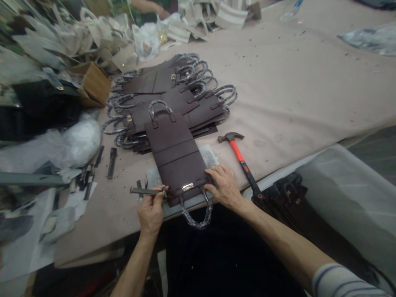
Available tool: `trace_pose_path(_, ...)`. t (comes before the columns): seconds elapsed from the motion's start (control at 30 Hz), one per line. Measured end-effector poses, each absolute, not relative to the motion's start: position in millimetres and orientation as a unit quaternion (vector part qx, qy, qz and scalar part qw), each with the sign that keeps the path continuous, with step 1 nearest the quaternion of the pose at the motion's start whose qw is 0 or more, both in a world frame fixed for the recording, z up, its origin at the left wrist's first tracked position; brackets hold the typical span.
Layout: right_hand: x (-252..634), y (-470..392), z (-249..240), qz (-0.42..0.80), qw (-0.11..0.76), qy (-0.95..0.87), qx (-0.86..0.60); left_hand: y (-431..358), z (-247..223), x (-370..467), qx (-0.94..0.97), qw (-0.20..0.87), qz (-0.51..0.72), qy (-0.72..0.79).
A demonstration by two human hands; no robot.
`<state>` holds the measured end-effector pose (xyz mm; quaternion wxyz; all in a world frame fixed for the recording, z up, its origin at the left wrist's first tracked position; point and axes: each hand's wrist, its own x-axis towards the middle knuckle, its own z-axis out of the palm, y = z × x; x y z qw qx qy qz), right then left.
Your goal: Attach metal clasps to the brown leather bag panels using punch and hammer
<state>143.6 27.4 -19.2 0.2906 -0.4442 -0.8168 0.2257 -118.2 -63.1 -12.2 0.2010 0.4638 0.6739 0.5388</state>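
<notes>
A dark brown handbag panel (177, 150) lies lengthwise before me, with a plastic-wrapped handle at each end and a metal clasp plate (187, 187) close to its near edge. Under it, partly hidden, is a pale slab (208, 156). My right hand (225, 185) is closed on the panel's near right edge, thumb below and fingers on top. At the near left corner, my left hand (151, 210) pinches a thin metal punch-like tool (145, 191) that points left. A claw hammer (238, 154) with a red and black handle lies to the right.
Behind the panel is a heap of similar brown panels (161, 82) with wrapped handles. Pale bag pieces (93, 33), a cardboard box (94, 84) and plastic bags crowd the left. Dark tools (111, 163) lie on the table at left. Another person's hand (161, 11) shows at the top.
</notes>
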Motion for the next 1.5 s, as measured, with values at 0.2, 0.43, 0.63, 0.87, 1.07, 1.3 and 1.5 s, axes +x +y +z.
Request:
trace_pose_path(0.2, 161, 12, -24, 0.203, 0.310, -0.864, -0.342, -38, 6, -79, 0.485, 0.233, 0.564, 0.626)
trace_pose_path(0.43, 163, 16, -23, 0.199, 0.285, -0.879, -0.325, -9, -7, -47, 0.525, 0.271, 0.544, 0.596)
trace_pose_path(0.63, 163, 19, -20, 0.224, 0.249, -0.881, -0.333, -10, -15, -46, 0.546, 0.262, 0.535, 0.589)
trace_pose_path(0.87, 162, 22, -16, 0.260, 0.239, -0.873, -0.336, -7, -13, -47, 0.562, 0.262, 0.534, 0.575)
trace_pose_path(1.07, 168, 24, -21, 0.261, 0.244, -0.878, -0.318, -7, -12, -47, 0.572, 0.266, 0.523, 0.573)
trace_pose_path(1.3, 170, 24, -30, 0.258, 0.305, -0.866, -0.301, -8, -8, -46, 0.641, 0.244, 0.500, 0.529)
trace_pose_path(1.5, 169, 24, -30, 0.267, 0.307, -0.861, -0.305, -7, -4, -43, 0.656, 0.229, 0.487, 0.529)
